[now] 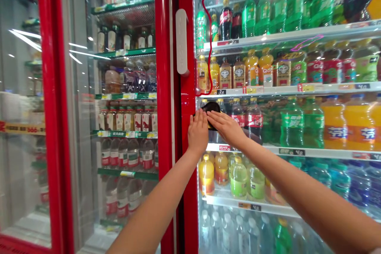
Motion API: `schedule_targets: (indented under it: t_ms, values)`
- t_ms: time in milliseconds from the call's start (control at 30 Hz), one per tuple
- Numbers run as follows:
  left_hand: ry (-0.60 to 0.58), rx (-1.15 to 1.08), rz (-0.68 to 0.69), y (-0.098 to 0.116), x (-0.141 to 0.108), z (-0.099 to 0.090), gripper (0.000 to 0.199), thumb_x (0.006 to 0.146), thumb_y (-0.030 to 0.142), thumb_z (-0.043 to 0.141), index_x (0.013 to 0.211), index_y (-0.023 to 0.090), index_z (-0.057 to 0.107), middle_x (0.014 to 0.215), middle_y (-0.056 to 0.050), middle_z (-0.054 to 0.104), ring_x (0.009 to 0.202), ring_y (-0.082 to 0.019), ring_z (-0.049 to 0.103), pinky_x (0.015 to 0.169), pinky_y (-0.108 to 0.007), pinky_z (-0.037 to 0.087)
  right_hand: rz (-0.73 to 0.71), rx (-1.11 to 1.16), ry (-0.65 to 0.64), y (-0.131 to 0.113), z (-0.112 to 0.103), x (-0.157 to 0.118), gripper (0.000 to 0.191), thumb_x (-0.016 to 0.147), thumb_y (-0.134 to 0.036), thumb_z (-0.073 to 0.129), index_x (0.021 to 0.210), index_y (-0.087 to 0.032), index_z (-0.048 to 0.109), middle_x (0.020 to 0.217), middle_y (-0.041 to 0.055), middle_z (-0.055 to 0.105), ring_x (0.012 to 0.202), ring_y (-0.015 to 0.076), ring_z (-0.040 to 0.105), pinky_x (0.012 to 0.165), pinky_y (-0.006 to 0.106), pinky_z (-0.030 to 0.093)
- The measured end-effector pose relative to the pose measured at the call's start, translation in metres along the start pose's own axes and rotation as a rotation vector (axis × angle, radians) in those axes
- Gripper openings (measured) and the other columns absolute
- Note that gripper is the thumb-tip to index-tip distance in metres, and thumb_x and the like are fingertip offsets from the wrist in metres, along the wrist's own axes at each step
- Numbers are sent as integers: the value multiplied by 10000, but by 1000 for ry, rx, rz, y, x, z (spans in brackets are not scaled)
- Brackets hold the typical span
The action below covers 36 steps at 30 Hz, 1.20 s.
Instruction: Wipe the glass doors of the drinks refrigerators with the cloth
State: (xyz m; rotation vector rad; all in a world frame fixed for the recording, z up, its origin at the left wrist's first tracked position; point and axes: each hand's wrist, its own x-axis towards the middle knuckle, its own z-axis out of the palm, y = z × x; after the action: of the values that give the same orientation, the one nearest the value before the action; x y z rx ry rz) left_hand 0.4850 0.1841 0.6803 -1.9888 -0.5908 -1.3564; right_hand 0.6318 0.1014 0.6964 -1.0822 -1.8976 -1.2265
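Note:
Both arms reach forward to the glass door of a red-framed drinks fridge [190,166]. My left hand [198,133] lies with its fingers stretched upward, close together, where the red door frame meets the glass. My right hand [228,127] comes in from the right, fingers straight and slanting toward the left hand. The fingertips of both hands meet at the lower edge of a black, rounded piece [212,107] at the glass. What it is, I cannot tell, as the fingers cover part of it. Cola bottles [254,119] stand on the shelf behind.
A white vertical handle [182,42] sits on the red frame above my left hand. Bottled drinks, such as green soda bottles [293,121] and yellow juice bottles [206,174], fill the shelves behind the glass. Another fridge with glass doors [80,127] stands to the left.

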Motion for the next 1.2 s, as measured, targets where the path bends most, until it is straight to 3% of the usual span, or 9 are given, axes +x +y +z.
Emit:
schedule_targets:
  t_ms: [233,367,467,533,633,733,867,1033,1200]
  values:
    - [51,49,13,-27,80,-19,528,948,47,316,1465,14,418,1543,-220,435,1492,-278,320,1245,-522,253,89,-63,56,27,-18,76,523,924,-41,472,1416,-192,568,1475,77,554,1398,239,484,1169,454,404]
    - [46,56,18,-35,54,-17,515,955,58,323,1458,3,421,1535,-228,441,1490,-290,321,1241,-525,259,50,-63,40,8,-5,64,527,924,-58,492,1436,-170,542,1496,101,528,1416,238,461,1179,455,387]
    - [14,38,44,-17,30,-10,520,945,52,340,1457,8,421,1531,-235,445,1492,-290,317,1233,-537,276,-42,-78,-25,9,-10,26,521,935,-87,514,1452,-154,519,1515,104,506,1425,239,449,1189,439,376]
    - [-16,28,81,-3,35,-8,524,943,44,332,1458,15,424,1531,-229,448,1493,-278,316,1238,-528,270,-58,-103,-52,22,-22,15,518,943,-91,511,1458,-151,510,1520,103,500,1423,239,451,1188,430,378]
    - [-19,44,94,1,73,-13,522,955,55,317,1465,17,420,1547,-217,429,1499,-263,308,1254,-499,238,-8,-136,-34,44,-38,35,521,945,-78,487,1462,-146,505,1524,102,496,1426,245,447,1187,440,379]
    - [17,75,27,-15,102,-22,532,955,54,317,1478,15,401,1558,-220,408,1501,-272,306,1256,-509,226,50,-135,19,45,-35,74,531,936,-55,461,1457,-147,511,1520,98,504,1426,242,444,1184,448,378]
    - [46,78,-19,-30,80,-19,533,949,45,316,1473,14,409,1548,-223,422,1494,-290,318,1243,-534,252,68,-150,59,20,-13,76,503,960,-108,471,1461,-140,505,1527,107,493,1414,252,458,1185,446,375]
    - [21,20,89,13,46,-2,528,954,52,320,1473,19,404,1550,-230,414,1500,-288,301,1231,-548,276,-22,-206,-29,31,-31,7,514,972,-102,457,1483,-155,475,1544,103,469,1429,242,441,1180,444,381]
    - [22,-29,146,51,102,-4,543,947,40,322,1485,7,383,1562,-237,394,1501,-283,300,1244,-512,261,55,-250,-15,77,-77,8,538,947,-71,460,1476,-163,485,1539,98,481,1428,247,437,1177,458,383]
